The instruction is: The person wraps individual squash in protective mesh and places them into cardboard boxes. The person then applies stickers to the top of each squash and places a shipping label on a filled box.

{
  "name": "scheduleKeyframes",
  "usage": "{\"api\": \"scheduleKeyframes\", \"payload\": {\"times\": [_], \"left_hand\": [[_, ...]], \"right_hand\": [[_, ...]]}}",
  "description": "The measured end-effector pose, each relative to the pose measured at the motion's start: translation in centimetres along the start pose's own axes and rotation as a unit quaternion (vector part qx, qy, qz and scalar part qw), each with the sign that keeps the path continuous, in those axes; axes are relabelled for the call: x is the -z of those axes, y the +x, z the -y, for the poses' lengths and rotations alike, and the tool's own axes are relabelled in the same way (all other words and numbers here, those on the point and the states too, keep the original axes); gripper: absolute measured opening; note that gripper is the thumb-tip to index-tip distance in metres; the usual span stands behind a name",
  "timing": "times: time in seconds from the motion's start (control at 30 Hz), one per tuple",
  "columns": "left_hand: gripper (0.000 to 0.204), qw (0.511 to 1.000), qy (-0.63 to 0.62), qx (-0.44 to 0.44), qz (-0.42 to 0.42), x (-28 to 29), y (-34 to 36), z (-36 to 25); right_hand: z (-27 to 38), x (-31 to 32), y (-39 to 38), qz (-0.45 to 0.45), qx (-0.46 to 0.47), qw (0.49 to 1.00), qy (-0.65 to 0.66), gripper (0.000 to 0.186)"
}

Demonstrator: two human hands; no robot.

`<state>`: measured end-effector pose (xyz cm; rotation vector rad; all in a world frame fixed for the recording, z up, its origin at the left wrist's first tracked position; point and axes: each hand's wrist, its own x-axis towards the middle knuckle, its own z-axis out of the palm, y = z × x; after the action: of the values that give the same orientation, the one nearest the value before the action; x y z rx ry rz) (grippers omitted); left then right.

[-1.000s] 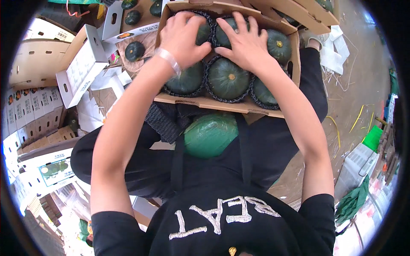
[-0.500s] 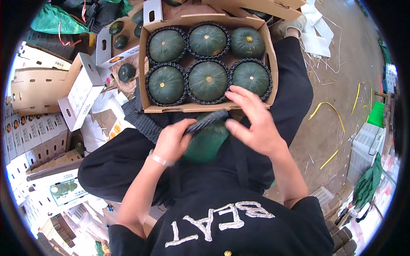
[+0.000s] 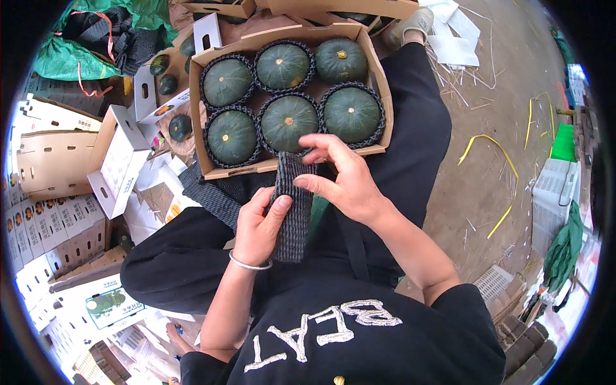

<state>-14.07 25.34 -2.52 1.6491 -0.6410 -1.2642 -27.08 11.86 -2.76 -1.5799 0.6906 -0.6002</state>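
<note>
My left hand grips a flattened black foam net sleeve, which stands upright over my lap. At its upper end is my right hand, fingers curved and apart, the thumb against or just over the sleeve's edge. Just beyond both hands, an open cardboard box holds dark green pumpkins in two rows. Most sit in black net sleeves, such as the front middle pumpkin. The far right pumpkin shows no net around it.
More net sleeves lie by the box's near left corner. Small pumpkins rest on brown paper to the left, near white cartons. Yellow strapping and white paper scraps litter the floor at right.
The net sleeve has swung from slanting and edge-on to upright and broad side up in my left hand. My right hand has moved left, to its upper end. The whole view has shifted slightly.
</note>
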Motion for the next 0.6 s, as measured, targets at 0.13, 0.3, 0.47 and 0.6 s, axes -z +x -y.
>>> {"api": "scheduleKeyframes", "payload": {"times": [0.13, 0.3, 0.47, 0.6], "left_hand": [[0.024, 0.999, -0.026, 0.032, 0.028, 0.0, -0.1, -0.5], [0.02, 0.996, -0.063, 0.063, -0.012, 0.2, -0.1, -0.9], [0.03, 0.951, -0.298, 0.061, 0.048, 1.7, 0.3, -1.2], [0.053, 0.975, -0.192, -0.068, 0.089, 0.2, 0.7, -1.8]], "right_hand": [[-1.2, -0.4, 0.0, 0.01, 0.079, 0.99, -0.114, 0.024], [-1.3, -0.4, 0.1, -0.028, 0.162, 0.979, -0.124, 0.014], [0.2, 2.1, -0.1, 0.227, -0.159, 0.937, 0.211, 0.025], [1.6, 0.0, -0.4, 0.145, -0.213, 0.872, 0.417, 0.022]]}}
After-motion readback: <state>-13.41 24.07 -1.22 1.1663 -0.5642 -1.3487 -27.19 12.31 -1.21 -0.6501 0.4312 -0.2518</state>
